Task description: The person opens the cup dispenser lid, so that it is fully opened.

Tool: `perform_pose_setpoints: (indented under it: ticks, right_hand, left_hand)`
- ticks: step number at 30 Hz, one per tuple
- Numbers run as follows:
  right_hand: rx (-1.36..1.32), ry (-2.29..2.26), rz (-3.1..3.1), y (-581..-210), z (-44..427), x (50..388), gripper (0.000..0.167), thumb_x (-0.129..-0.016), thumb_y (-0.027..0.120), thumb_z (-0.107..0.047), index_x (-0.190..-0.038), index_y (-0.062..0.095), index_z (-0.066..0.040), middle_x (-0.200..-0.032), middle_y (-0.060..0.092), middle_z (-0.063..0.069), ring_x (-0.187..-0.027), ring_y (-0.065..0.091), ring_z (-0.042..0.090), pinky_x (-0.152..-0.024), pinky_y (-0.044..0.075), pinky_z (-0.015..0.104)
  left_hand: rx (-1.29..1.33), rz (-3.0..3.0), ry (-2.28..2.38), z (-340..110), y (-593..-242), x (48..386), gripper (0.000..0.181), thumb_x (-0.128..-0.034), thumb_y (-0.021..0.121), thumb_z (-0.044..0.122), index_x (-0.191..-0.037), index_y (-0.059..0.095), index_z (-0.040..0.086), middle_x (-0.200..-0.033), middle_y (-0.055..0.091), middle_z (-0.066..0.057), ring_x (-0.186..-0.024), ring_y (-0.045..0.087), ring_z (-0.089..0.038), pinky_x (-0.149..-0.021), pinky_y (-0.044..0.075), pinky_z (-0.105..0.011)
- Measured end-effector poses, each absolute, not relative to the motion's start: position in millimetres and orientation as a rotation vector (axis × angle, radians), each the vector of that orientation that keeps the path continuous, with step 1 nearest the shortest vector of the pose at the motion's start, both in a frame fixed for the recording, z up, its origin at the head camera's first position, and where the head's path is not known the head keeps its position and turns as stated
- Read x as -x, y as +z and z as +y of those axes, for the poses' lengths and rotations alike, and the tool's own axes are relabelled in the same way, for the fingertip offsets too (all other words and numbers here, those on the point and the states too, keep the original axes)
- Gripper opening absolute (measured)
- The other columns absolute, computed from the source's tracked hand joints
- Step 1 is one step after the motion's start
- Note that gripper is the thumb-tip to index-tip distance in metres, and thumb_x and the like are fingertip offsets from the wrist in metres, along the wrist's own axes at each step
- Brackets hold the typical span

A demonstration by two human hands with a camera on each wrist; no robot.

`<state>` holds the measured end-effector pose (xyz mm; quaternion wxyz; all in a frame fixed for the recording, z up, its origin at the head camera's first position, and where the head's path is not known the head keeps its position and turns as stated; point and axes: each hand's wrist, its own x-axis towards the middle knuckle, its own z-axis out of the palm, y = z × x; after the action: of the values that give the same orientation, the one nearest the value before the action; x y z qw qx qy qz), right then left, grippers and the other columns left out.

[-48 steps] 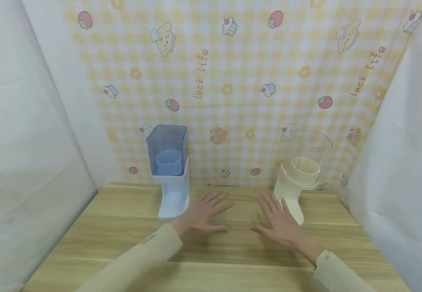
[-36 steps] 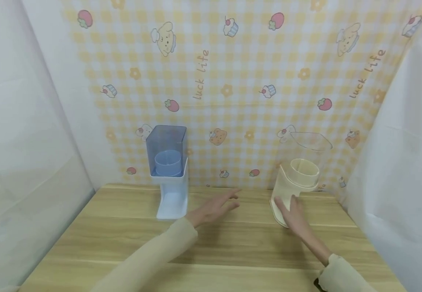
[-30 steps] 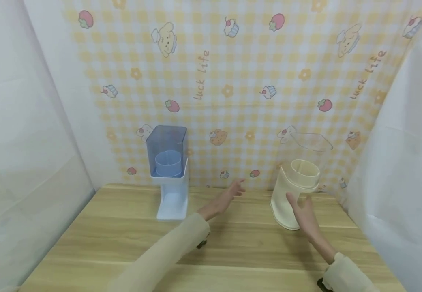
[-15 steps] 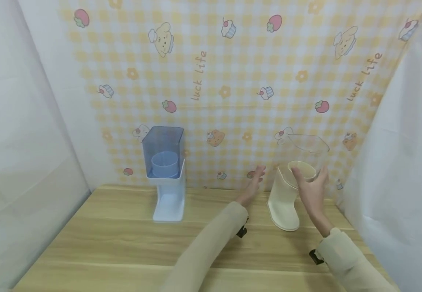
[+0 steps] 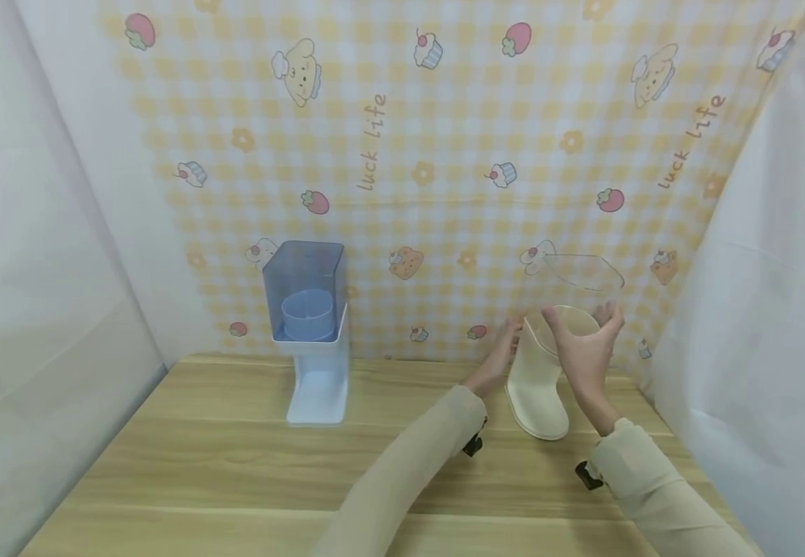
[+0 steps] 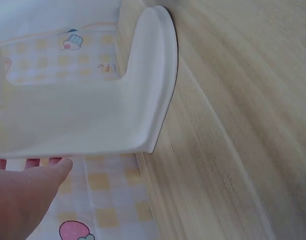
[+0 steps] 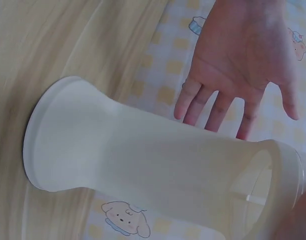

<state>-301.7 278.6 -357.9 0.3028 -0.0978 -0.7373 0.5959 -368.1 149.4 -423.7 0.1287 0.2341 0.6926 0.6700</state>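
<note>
A cream dispenser stand rises at the right rear of the table, with a round ring on top and a clear cover whose rim shows faintly against the cloth. My right hand spans the ring from the front, thumb at its left and fingers curled round its right side. At the stand's left rear edge is my left hand; in the right wrist view its fingers stretch out straight, their tips hidden behind the stand. The left wrist view shows the stand's bent body close beside that hand.
A light blue dispenser with a tinted box cover stands at the left rear. Checked cloth hangs behind the wooden table. White sheets close off both sides.
Both hands were spread over the table's middle. The left hand has moved right to the cream stand's rear edge; the right hand has risen from its base to its ring. The cream stand has turned slightly.
</note>
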Motion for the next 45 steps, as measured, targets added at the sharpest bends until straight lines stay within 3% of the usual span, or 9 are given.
perform_pose_setpoints:
  ticks: [6,14,19,27,31,36,42,44,45]
  right_hand:
    - [0.23,1.579,-1.941,-359,284,300,0.106,-0.081,0.081,-0.046,-0.156,0.01,-0.023,-0.161,0.022,0.009,-0.149,0.022,0.025,-0.122,0.022,0.049]
    - [0.165,1.602,-2.004,-357,293,288,0.1,-0.086,0.077,-0.039,-0.156,0.008,-0.023,-0.162,0.021,0.008,-0.151,0.019,0.026,-0.123,0.017,0.053]
    - [0.102,1.639,-2.041,-356,296,278,0.096,-0.091,0.074,-0.034,-0.156,0.004,-0.024,-0.164,0.018,0.009,-0.153,0.014,0.027,-0.124,0.012,0.056]
    - [0.023,1.643,-2.089,-352,290,263,0.088,-0.093,0.071,-0.027,-0.155,0.008,-0.024,-0.161,0.026,0.009,-0.146,0.028,0.026,-0.121,0.023,0.054]
    - [-0.056,1.645,-2.127,-352,288,256,0.081,-0.095,0.068,-0.022,-0.154,0.012,-0.022,-0.158,0.03,0.008,-0.143,0.032,0.026,-0.117,0.036,0.038]
    - [-0.22,1.685,-2.118,-355,287,247,0.071,-0.096,0.065,-0.013,-0.15,0.019,-0.02,-0.147,0.037,-0.003,-0.135,0.039,0.017,-0.092,0.047,0.009]
    - [-0.388,1.688,-2.144,-357,285,239,0.07,-0.098,0.061,-0.008,-0.153,0.018,-0.013,-0.141,0.043,-0.013,-0.123,0.048,0.0,-0.089,0.05,0.011]
    - [-0.444,1.686,-2.164,-358,284,236,0.071,-0.098,0.06,-0.007,-0.154,0.016,-0.012,-0.141,0.046,-0.014,-0.125,0.047,0.0,-0.091,0.048,0.01]
    - [-0.469,1.674,-2.184,-359,283,235,0.072,-0.098,0.06,-0.008,-0.154,0.016,-0.011,-0.141,0.046,-0.015,-0.128,0.044,0.0,-0.1,0.047,0.017]
  left_hand:
    - [-0.61,2.085,1.941,153,-427,363,0.064,-0.0979,0.025,0.072,-0.14,0.037,0.025,-0.153,0.034,0.0,-0.145,0.031,-0.025,-0.119,0.028,-0.051]
    - [-0.632,2.092,1.924,148,-422,347,0.063,-0.0977,0.022,0.073,-0.136,0.035,0.024,-0.15,0.034,-0.001,-0.142,0.033,-0.026,-0.116,0.029,-0.056]
    - [-0.727,2.086,1.919,140,-422,334,0.058,-0.1005,0.027,0.067,-0.138,0.035,0.022,-0.146,0.036,0.003,-0.136,0.038,-0.02,-0.114,0.033,-0.049]
    - [-0.816,2.093,1.872,117,-418,313,0.057,-0.1015,0.032,0.063,-0.138,0.033,0.019,-0.145,0.038,-0.002,-0.135,0.041,-0.019,-0.114,0.035,-0.046]
    - [-0.803,2.099,1.89,105,-418,299,0.06,-0.1005,0.036,0.063,-0.138,0.032,0.016,-0.143,0.042,-0.006,-0.132,0.045,-0.02,-0.112,0.039,-0.043]
    - [-0.818,2.046,1.966,93,-423,280,0.058,-0.1014,0.043,0.055,-0.138,0.031,0.012,-0.136,0.043,-0.008,-0.121,0.048,-0.015,-0.1,0.049,-0.034]
    - [-0.837,2.047,1.98,79,-424,260,0.057,-0.101,0.047,0.052,-0.137,0.031,0.011,-0.134,0.041,-0.008,-0.117,0.046,-0.014,-0.093,0.052,-0.03]
    - [-0.834,2.077,1.948,70,-426,253,0.058,-0.1004,0.048,0.053,-0.138,0.031,0.012,-0.135,0.04,-0.008,-0.119,0.044,-0.013,-0.095,0.05,-0.028]
    - [-0.827,2.069,1.949,65,-428,249,0.057,-0.1004,0.049,0.052,-0.138,0.031,0.012,-0.136,0.039,-0.009,-0.119,0.046,-0.014,-0.096,0.051,-0.03]
